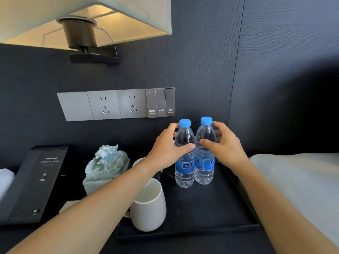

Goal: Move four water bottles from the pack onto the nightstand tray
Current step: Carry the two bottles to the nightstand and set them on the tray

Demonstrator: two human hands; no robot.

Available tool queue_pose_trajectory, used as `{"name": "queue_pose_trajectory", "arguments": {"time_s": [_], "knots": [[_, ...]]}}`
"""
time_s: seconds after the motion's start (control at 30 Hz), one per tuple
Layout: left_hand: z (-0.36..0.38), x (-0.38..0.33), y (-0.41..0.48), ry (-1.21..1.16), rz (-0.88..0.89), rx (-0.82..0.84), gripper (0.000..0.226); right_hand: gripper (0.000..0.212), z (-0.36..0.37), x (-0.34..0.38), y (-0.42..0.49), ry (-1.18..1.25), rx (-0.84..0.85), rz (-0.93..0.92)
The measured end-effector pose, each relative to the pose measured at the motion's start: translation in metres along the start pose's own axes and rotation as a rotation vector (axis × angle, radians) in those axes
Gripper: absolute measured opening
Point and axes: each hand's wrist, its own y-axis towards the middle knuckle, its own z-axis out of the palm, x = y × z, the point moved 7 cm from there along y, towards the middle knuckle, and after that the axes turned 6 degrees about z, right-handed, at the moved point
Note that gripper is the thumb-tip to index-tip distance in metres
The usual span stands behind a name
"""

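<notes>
Two clear water bottles with blue caps and blue labels stand upright, side by side, at the back of the black tray (211,217) on the nightstand. My left hand (167,149) wraps the upper body of the left bottle (184,167), thumb across its front. My right hand (224,145) curls around the right bottle (204,162), thumb touching its front and fingers behind it. The bottles touch each other. The pack is out of view.
A white mug (149,206) stands on the tray's left side, with a second cup (137,162) behind it. A jade carving (106,162) and a black box (36,184) sit to the left. Wall sockets and switches (117,104) and a lamp (82,24) hang above. A bed (297,184) lies right.
</notes>
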Motion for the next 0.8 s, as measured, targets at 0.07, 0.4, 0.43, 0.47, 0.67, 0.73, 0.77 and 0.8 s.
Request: {"name": "queue_pose_trajectory", "arguments": {"time_s": [0.07,0.4,0.43,0.47,0.67,0.73,0.77,0.8], "knots": [[0.001,0.0,-0.001,-0.008,-0.005,0.005,0.068,0.061,-0.001,-0.002,0.002,0.019,0.034,0.017],[-0.001,0.001,0.0,-0.014,-0.011,0.014,0.07,0.06,0.006,-0.003,0.0,0.006,0.052,-0.005],[0.0,0.002,0.0,-0.013,-0.012,0.014,0.07,0.058,0.005,-0.004,0.001,0.012,0.086,0.002],[0.0,0.002,0.0,-0.016,-0.014,0.014,0.071,0.057,0.003,-0.005,0.002,0.019,0.122,0.015],[0.0,0.003,0.001,-0.014,-0.013,-0.022,0.074,0.05,0.001,-0.011,0.007,0.011,0.268,0.042],[-0.001,0.003,0.001,-0.011,-0.011,-0.043,0.074,0.051,0.004,-0.012,0.005,0.027,0.299,0.045],[-0.001,0.003,0.001,-0.01,-0.008,-0.052,0.074,0.051,0.006,-0.011,0.003,0.029,0.307,0.045],[-0.001,0.003,0.002,-0.011,-0.004,-0.058,0.073,0.051,0.006,-0.011,0.002,0.03,0.307,0.044]]}}
